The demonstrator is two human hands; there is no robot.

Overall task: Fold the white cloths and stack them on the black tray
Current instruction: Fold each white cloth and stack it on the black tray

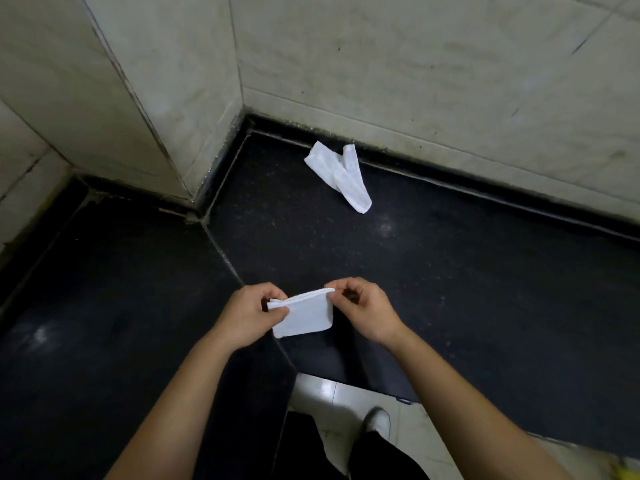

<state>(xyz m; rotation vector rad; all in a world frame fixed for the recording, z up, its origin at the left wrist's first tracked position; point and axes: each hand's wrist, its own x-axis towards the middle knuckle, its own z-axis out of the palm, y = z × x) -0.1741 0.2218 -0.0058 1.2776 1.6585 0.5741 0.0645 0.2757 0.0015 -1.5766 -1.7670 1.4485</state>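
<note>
A small folded white cloth (304,315) hangs just above the dark counter, held by both hands. My left hand (247,315) pinches its left top corner and my right hand (367,306) pinches its right top corner. A second white cloth (341,176) lies crumpled and twisted on the black counter (450,271) near the back wall, well beyond my hands. No separate black tray can be told apart from the dark surface.
Pale tiled walls (415,81) close the counter at the back and left, meeting in a jutting corner (194,199). The counter's front edge runs just below my forearms; under it are light floor tiles and my white shoe (378,422).
</note>
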